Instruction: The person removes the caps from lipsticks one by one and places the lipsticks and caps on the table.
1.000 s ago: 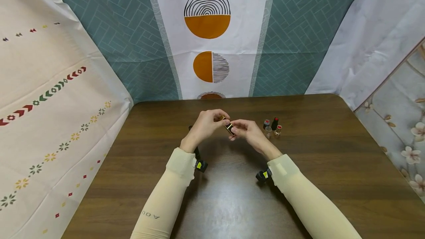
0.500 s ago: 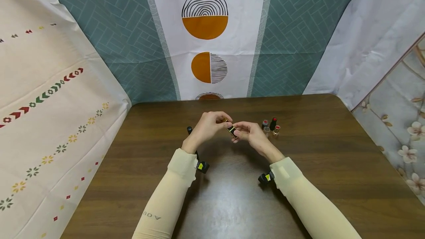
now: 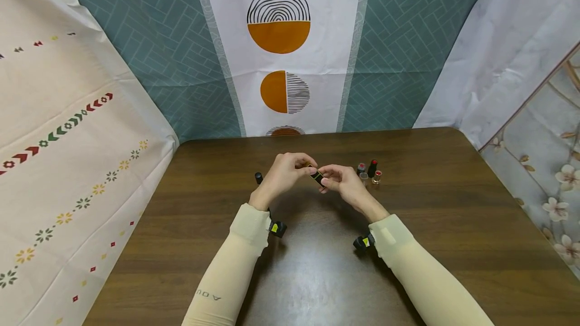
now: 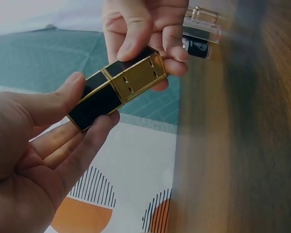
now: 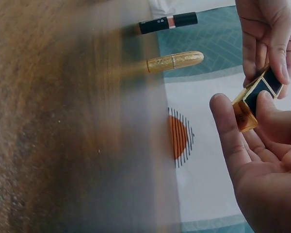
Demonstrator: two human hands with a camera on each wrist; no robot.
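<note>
At the centre of the head view, holds a small rectangular tube (image 3: pixel 318 177), black with gold edges, tilted down toward the lower right, above a dark wood-grained bench (image 3: pixel 199 225). Pinches its upper-left end in the grip of the left hand (image 3: pixel 284 169), between thumb and fingers. Pinches its lower-right end in the grip of the right hand (image 3: pixel 343 181), likewise between thumb and fingers.

In the left wrist view, shows a gold band around the middle of the tube and, on the right-hand half, a gold face with small dark slots.

Right of centre in the head view, shows a close cluster on the bench: a black tube with a red tip (image 3: pixel 372 168), a gold tube with a red top (image 3: pixel 377 177), a clear container (image 3: pixel 364 179) and a small red-topped container (image 3: pixel 361 168).

Toward the top of the right wrist view, shows a black tube with a pink band (image 5: pixel 169 23) and, below it, a golden round-ended tube (image 5: pixel 175 61), apart from each other.

From the bottom edge of the head view, pale cream sleeves (image 3: pixel 226 265) reaching in, with black wrist cameras (image 3: pixel 277 228) near the cuffs. Across the top, a teal and white hanging cloth (image 3: pixel 394 39).
</note>
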